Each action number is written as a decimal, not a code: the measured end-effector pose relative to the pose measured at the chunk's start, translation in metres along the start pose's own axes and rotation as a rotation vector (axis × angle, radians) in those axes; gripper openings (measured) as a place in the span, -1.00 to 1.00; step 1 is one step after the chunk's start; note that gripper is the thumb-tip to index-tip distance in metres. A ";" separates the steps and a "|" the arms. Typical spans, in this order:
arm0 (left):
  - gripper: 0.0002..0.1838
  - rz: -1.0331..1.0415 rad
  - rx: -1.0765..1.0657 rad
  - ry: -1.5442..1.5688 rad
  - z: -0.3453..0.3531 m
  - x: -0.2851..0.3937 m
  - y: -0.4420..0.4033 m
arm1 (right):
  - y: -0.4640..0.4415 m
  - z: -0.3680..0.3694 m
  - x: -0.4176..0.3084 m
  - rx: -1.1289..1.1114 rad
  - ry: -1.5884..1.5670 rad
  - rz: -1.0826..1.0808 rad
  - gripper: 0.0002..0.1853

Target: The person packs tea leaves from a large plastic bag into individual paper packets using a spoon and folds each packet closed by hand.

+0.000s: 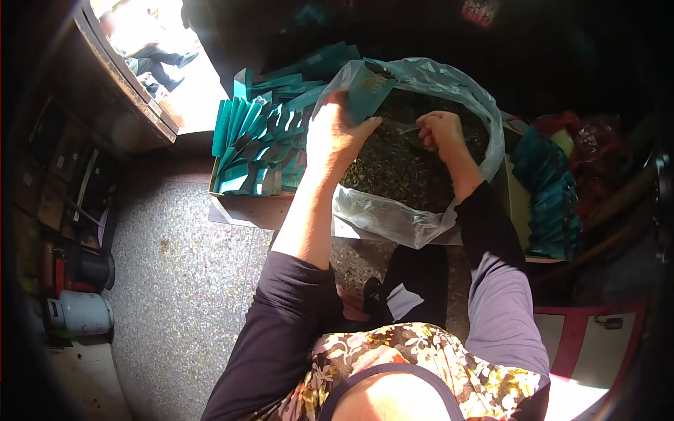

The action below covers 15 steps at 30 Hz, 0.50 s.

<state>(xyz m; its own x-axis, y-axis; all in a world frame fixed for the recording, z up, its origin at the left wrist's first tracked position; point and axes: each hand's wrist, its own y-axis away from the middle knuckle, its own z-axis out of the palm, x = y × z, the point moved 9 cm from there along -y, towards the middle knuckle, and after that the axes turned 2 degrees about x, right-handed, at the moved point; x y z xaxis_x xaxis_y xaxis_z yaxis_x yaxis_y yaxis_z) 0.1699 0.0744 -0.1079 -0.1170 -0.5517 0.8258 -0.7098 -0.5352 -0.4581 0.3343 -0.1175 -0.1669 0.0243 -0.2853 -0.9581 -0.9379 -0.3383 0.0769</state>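
My left hand (339, 137) is closed around a teal paper packet (370, 92), which is held tilted at the left rim of a large clear plastic bag (393, 216). Dark, dried, crumbled leaves (393, 165) fill the bag, whose mouth is spread wide. Over the leaves, my right hand (442, 132) is closed with its fingers curled together. A thin, pale, shiny thing juts from those fingers toward the packet; its kind cannot be made out. The packet's opening is hard to see from here.
Left of the bag, a box (242, 200) holds rows of teal packets (256, 144). More teal packets (551, 193) stand at the right, beside red plastic bags (597, 144). A white gas cylinder (84, 312) stands at far left. Another person (158, 67) shows through the doorway.
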 end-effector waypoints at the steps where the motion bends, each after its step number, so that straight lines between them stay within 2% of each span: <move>1: -0.30 0.014 0.008 -0.003 0.000 0.000 0.000 | 0.002 -0.006 -0.006 0.000 -0.070 -0.011 -0.79; 8: -0.31 0.038 -0.011 -0.148 -0.002 0.013 0.004 | 0.009 -0.056 -0.068 0.059 -0.123 -0.141 -0.78; 13: -0.32 0.101 0.014 -0.291 -0.002 0.033 0.009 | 0.017 -0.072 -0.129 0.028 -0.226 -0.382 -0.79; 15: -0.32 0.110 0.019 -0.338 0.000 0.036 0.010 | 0.024 -0.065 -0.144 0.040 -0.189 -0.416 -0.79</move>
<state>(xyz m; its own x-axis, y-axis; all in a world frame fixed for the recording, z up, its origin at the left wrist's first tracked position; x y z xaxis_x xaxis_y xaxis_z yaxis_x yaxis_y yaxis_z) 0.1584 0.0494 -0.0830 0.0466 -0.7854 0.6172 -0.6920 -0.4710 -0.5471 0.3306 -0.1433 -0.0093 0.3419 0.0375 -0.9390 -0.8742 -0.3539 -0.3324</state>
